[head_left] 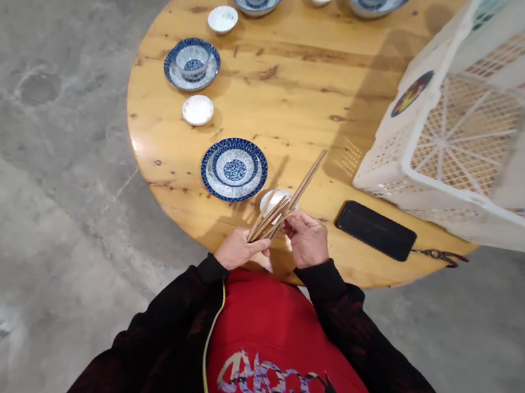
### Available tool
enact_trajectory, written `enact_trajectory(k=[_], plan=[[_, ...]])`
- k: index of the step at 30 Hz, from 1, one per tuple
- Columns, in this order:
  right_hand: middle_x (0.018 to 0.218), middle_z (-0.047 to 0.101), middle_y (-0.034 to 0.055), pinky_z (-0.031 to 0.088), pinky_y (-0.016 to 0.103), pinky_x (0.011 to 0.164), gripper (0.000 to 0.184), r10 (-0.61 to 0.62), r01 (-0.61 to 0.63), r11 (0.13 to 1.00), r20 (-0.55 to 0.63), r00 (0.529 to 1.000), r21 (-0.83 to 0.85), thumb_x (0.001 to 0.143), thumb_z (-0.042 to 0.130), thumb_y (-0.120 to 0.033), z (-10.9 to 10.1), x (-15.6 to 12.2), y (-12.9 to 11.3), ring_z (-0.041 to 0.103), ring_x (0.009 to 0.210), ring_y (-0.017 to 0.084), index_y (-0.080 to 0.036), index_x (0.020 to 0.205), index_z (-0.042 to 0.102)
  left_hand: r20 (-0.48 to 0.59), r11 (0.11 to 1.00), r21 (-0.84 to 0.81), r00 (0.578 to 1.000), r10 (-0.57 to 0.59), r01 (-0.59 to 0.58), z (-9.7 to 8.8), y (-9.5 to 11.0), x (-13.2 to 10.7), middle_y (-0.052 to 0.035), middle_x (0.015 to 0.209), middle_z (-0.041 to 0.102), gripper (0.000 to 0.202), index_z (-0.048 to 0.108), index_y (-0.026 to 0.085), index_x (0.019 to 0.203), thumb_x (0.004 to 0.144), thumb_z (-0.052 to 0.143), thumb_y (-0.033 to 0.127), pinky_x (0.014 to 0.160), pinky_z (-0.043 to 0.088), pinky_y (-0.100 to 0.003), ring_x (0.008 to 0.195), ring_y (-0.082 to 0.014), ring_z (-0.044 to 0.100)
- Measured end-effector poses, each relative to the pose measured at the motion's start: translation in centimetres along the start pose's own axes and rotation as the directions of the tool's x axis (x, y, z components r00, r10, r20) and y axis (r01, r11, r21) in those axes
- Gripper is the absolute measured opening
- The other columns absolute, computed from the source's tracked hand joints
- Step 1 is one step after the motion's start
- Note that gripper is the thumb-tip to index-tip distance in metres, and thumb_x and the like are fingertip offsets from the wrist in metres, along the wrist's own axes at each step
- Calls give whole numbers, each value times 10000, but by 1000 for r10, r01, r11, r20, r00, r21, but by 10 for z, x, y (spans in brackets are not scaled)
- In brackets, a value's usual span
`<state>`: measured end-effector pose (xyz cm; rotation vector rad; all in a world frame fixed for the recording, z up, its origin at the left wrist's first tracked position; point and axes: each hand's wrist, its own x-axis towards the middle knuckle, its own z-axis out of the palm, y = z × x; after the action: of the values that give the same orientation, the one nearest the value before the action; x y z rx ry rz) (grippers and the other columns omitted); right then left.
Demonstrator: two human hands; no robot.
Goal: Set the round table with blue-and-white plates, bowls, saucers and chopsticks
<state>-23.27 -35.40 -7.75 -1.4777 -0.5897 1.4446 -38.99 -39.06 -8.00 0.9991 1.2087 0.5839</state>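
A bundle of wooden chopsticks [265, 221] is gripped in my left hand [242, 248], fanned slightly and pointing away from me. My right hand [307, 237] has its fingers closed on chopsticks [308, 179] that stick out farther than the others, at the right side of the bundle. Under the chopsticks, partly hidden, is a small white dish [271, 202]. Just left of it sits a blue-and-white bowl [235, 168] on a matching plate [207, 185].
On the round wooden table [278, 108] stands a large white plastic crate [394, 155] at right. A black phone [376, 230] with a dangling strap [439, 255] lies near the edge. More plates with bowls [193, 64] and small white dishes [198, 110] follow the left rim.
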Motion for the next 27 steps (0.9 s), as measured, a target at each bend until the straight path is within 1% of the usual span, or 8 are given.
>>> enact_trajectory(k=[2, 4, 9, 13, 18, 21, 24, 27], plan=[[625, 615, -8, 425, 262, 506, 346, 13, -12, 1000, 19, 1000, -17, 551, 863, -491, -3, 6, -1, 515, 560, 118, -206, 684, 718, -19, 1000, 17, 1000, 3, -3, 2, -5, -2, -48, 735, 712, 303, 696, 140, 683, 830, 628, 396, 655, 445, -239, 676, -141, 599], [638, 630, -2, 427, 259, 503, 345, -1, 2, 1000, 35, 999, -27, 559, 866, -480, -7, 20, -7, 526, 562, 117, -199, 702, 725, -20, 1000, 13, 1000, 1, 0, 3, -8, -5, -50, 744, 718, 298, 700, 139, 697, 834, 619, 392, 676, 454, -242, 692, -148, 611], [591, 617, -6, 395, 241, 474, 308, -69, 73, 995, 55, 996, -64, 536, 896, -410, -20, 71, -30, 522, 545, 108, -191, 666, 722, -20, 1000, 8, 1000, 3, -3, 5, -12, -5, -47, 772, 725, 294, 712, 140, 668, 820, 629, 377, 712, 454, -242, 724, -147, 611], [593, 624, 5, 353, 240, 467, 292, -58, 68, 982, 62, 996, -178, 553, 894, -384, -25, 102, -34, 539, 560, 115, -185, 630, 694, -75, 997, -18, 995, -70, 69, 11, -20, 0, -55, 762, 718, 308, 705, 139, 683, 807, 641, 414, 685, 442, -247, 720, -157, 607], [608, 631, 7, 367, 258, 508, 282, -92, 117, 945, 94, 991, -306, 578, 887, -374, -24, 118, -25, 533, 573, 121, -180, 615, 685, -121, 990, -57, 983, -138, 131, 20, -30, 4, -51, 747, 708, 310, 717, 133, 700, 806, 657, 418, 664, 431, -244, 705, -153, 590], [604, 620, -6, 408, 268, 528, 281, -78, 111, 954, 126, 989, -279, 549, 900, -364, -22, 123, -18, 518, 578, 122, -192, 600, 684, -157, 990, -64, 978, -134, 126, 23, -34, 4, -42, 734, 701, 315, 731, 129, 688, 825, 647, 400, 622, 413, -237, 666, -136, 563], [584, 598, -22, 430, 260, 526, 286, -45, 80, 967, 148, 988, -242, 524, 908, -362, -22, 126, -10, 501, 568, 110, -191, 594, 689, -186, 990, -61, 973, -139, 130, 25, -36, 2, -40, 729, 703, 298, 728, 132, 658, 824, 648, 366, 637, 422, -238, 672, -136, 567], [552, 564, -44, 425, 236, 511, 334, -24, 66, 965, 164, 986, -255, 510, 922, -388, -25, 128, -4, 476, 550, 90, -185, 571, 663, -197, 984, -73, 965, -171, 160, 26, -37, 0, -40, 699, 694, 290, 706, 136, 627, 817, 649, 347, 663, 437, -248, 665, -142, 570]])
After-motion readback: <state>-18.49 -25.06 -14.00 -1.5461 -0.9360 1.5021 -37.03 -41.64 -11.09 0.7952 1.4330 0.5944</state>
